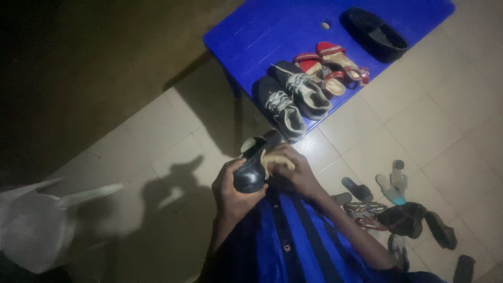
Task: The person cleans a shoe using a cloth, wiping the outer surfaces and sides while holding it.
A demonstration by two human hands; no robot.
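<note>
A small black shoe (250,169) with a pale lining is held up in front of my chest. My left hand (230,191) wraps around its toe and sole from below. My right hand (296,167) presses a pale cloth (273,160) against the shoe's side. Just beyond the hands stands a blue plastic table (272,31) with a pair of dark lace-up sneakers (291,99), a pair of red sandals (332,65) and a black slipper (373,34) on it.
Several loose shoes and sandals (398,209) lie scattered on the tiled floor at the right. A white plastic bag (36,225) sits at the lower left. The upper left is dark.
</note>
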